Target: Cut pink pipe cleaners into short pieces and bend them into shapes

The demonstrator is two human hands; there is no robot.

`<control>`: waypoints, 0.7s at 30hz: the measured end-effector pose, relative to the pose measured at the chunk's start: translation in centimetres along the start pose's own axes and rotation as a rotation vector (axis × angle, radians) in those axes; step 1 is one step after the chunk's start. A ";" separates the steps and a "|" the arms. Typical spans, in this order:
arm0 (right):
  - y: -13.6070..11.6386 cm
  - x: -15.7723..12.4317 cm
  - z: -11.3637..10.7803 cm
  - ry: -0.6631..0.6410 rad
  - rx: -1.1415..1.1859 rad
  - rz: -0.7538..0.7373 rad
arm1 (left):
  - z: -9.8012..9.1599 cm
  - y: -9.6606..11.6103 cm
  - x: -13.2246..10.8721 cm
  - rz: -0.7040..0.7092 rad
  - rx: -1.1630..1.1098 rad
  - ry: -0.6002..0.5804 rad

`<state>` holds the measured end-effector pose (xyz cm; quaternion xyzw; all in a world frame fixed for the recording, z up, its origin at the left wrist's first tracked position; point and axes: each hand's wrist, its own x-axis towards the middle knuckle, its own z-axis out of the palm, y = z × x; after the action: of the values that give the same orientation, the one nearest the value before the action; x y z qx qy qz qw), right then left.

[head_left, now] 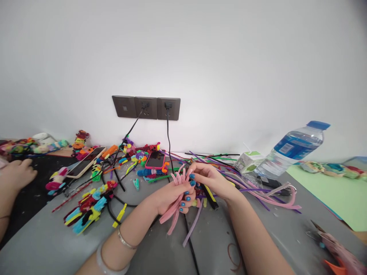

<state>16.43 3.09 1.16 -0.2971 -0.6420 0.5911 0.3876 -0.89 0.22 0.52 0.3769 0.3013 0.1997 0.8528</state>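
Left hand (174,195): fingers curled shut round the middle of a pink chenille-stem bundle (171,212), thumb across it, blue nails facing the right hand. Right hand (208,178): thumb and index together, seemingly pinching a stem tip at the bundle's upper right; exact grip partly hidden.

Key relation: bundle sits inside the left fist, just left of the right fingertips, touching them. Long axis slants, short tips fanned up and away from the wearer, longer tails down and left, toward the wearer. Left hand is on its middle; right hand is nearer the upper tips.

Just right of the bundle, under the right hand: black-and-yellow tool (211,197). Just below the bundle: lilac stem (192,227); held or lying loose, can't tell. Beyond and left of it: red-cased phone (155,160). Well left of it: chenille figures (88,206). Right of it: loose pink and purple stems (268,191), then drink carton (250,162) and tilted-looking water bottle (298,147). Far left of it: co-worker's hand (18,173).
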 end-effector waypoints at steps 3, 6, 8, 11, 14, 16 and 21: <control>0.2 0.0 0.1 -0.044 0.052 -0.015 | 0.2 0.5 -0.2 -0.046 -0.015 -0.034; 0.0 -0.1 0.2 -0.088 0.057 -0.038 | 0.5 0.6 -0.4 -0.063 -0.016 -0.057; -0.2 -0.1 0.3 -0.119 0.039 -0.041 | 0.5 0.4 -0.4 -0.076 -0.012 -0.073; -0.3 -0.2 0.4 -0.150 0.045 -0.015 | 0.4 0.3 -0.6 -0.130 0.035 -0.142; -0.3 -0.2 0.1 -0.111 0.041 -0.013 | 0.1 0.5 -0.9 -0.166 0.076 -0.222; -0.4 -0.3 -0.6 -0.018 0.000 -0.043 | -0.3 0.8 -1.1 -0.110 0.058 -0.208; -1.0 -1.5 -4.2 0.368 -0.218 -0.083 | -2.2 1.6 -1.1 0.121 -0.157 -0.067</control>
<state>20.86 3.94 1.97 -0.4137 -0.6323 0.4373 0.4877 -3.35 1.76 0.92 0.3326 0.2329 0.2611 0.8757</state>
